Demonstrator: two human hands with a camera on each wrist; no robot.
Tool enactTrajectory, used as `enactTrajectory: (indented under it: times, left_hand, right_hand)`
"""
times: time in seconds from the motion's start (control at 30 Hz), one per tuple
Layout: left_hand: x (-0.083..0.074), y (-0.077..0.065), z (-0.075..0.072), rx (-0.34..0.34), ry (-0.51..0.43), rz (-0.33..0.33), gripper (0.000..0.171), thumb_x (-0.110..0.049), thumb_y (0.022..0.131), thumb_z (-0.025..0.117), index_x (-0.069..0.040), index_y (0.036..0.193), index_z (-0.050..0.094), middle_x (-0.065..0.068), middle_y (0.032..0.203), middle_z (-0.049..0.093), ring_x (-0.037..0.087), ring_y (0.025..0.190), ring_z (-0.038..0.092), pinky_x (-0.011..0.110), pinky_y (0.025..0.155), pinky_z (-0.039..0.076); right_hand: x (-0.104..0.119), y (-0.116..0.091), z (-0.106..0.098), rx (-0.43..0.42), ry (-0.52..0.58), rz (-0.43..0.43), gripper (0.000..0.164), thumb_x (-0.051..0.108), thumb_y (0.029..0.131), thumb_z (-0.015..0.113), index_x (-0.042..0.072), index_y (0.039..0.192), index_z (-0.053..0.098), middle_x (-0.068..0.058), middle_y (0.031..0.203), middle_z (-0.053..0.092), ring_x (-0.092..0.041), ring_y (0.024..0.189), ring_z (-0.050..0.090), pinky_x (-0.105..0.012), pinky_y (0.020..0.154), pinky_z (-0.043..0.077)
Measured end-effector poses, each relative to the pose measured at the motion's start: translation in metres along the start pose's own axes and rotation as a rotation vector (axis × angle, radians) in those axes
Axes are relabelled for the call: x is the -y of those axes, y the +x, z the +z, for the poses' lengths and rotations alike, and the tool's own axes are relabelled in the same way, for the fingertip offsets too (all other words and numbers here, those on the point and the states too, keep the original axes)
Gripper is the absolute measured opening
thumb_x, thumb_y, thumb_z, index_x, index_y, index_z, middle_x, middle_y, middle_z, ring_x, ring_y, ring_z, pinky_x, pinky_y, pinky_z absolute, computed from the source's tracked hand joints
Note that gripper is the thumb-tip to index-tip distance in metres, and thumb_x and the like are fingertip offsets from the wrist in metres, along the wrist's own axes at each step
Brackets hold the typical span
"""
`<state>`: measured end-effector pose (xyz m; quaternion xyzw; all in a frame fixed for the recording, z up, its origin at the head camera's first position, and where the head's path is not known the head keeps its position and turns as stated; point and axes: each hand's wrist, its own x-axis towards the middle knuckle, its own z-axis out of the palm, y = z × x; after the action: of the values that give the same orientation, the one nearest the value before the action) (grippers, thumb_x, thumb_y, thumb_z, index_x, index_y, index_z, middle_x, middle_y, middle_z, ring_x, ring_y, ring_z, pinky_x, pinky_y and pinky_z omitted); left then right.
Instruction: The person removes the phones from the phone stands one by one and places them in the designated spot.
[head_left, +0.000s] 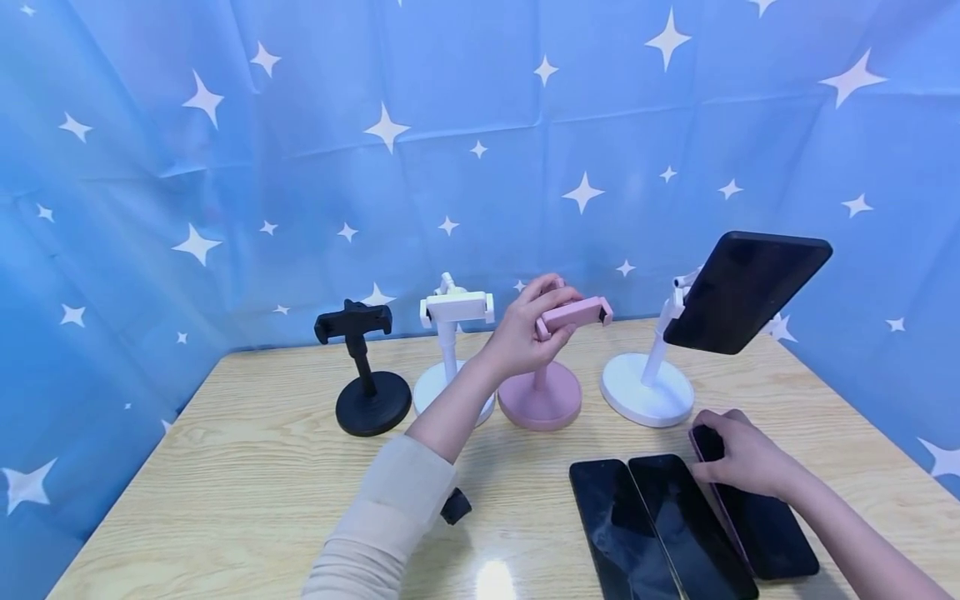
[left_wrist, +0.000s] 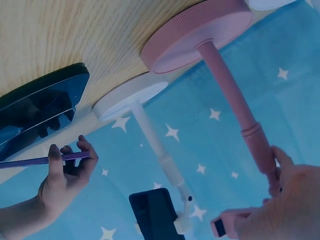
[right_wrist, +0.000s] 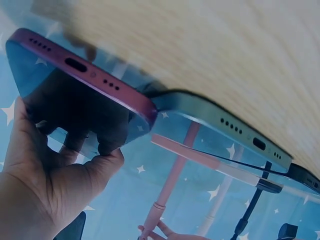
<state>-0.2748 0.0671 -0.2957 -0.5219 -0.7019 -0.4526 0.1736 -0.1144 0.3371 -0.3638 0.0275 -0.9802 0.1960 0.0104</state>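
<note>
On the wooden table (head_left: 247, 483): left hand (head_left: 525, 329) on a pink stand (head_left: 542, 402), right hand (head_left: 742, 454) on a purple-edged phone (head_left: 768, 529)

Head view: four stands stand in a row, each on one round base: a black stand (head_left: 369, 407), a white stand (head_left: 447, 346), the pink one and a second white stand (head_left: 648, 392), which bears one tablet (head_left: 750, 292), tilted. Three phones lie nearer the camera: a left phone (head_left: 618, 525) and a middle phone (head_left: 690, 525) side by side, and the purple-edged one at the right. The left hand grips the pink stand's clamp (head_left: 574, 315), a bar with hooked ends and a dark pad inside one of them. The right hand holds the purple-edged phone by its far end, dark screen facing up. Behind everything hangs one blue backdrop (head_left: 450, 75) with white stars.

Left wrist view: the pink stand shows a ridged base rim and a collared stem. Thumb and fingers of the right hand pinch the phone, seen as a thin purple strip.

Right wrist view: the held phone's near edge has one oval port between small holes; its glossy screen mirrors the hand. Three phone ends show, the middle one pale green.
</note>
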Motion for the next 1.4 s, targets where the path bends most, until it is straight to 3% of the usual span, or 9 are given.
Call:
enactTrajectory:
  times: [0.23,0.53,0.83,1.4]
  left_hand:
    - [-0.001,0.001,-0.002,0.02,0.001,-0.029,0.034,-0.004,0.081,0.063,-0.005,0.115,0.058,0.013,0.129,0.044,0.024,0.11,0.05,0.023,0.087,0.044]
    - [-0.002,0.001,-0.002,0.026,-0.016,-0.035,0.034,-0.003,0.081,0.064,-0.005,0.114,0.057,0.014,0.129,0.044,0.025,0.113,0.048,0.023,0.089,0.043]
    - [-0.002,0.001,-0.003,0.033,-0.02,-0.07,0.035,-0.003,0.08,0.064,-0.006,0.115,0.057,0.012,0.131,0.043,0.024,0.112,0.049,0.023,0.089,0.043]
    - [-0.001,0.0,-0.004,0.036,0.001,-0.074,0.034,-0.005,0.081,0.064,-0.006,0.115,0.057,0.013,0.134,0.041,0.025,0.121,0.044,0.025,0.092,0.042]
  right_hand:
    - [-0.004,0.0,0.003,0.021,-0.014,-0.024,0.051,0.021,0.061,0.077,0.0,0.103,0.055,-0.016,0.094,0.051,-0.025,0.081,0.046,-0.034,0.062,0.041]
    - [-0.007,0.003,0.007,0.034,-0.019,0.004,0.058,0.027,0.063,0.079,-0.005,0.105,0.055,-0.021,0.096,0.053,-0.029,0.084,0.05,-0.039,0.067,0.043]
    - [-0.012,0.004,0.008,0.078,0.018,0.04,0.058,0.037,0.07,0.075,-0.005,0.105,0.055,-0.013,0.092,0.055,-0.03,0.086,0.048,-0.038,0.065,0.043]
    - [-0.012,0.008,0.008,0.086,0.002,0.057,0.053,0.034,0.078,0.07,-0.009,0.105,0.056,-0.018,0.095,0.058,-0.038,0.093,0.048,-0.047,0.073,0.044]
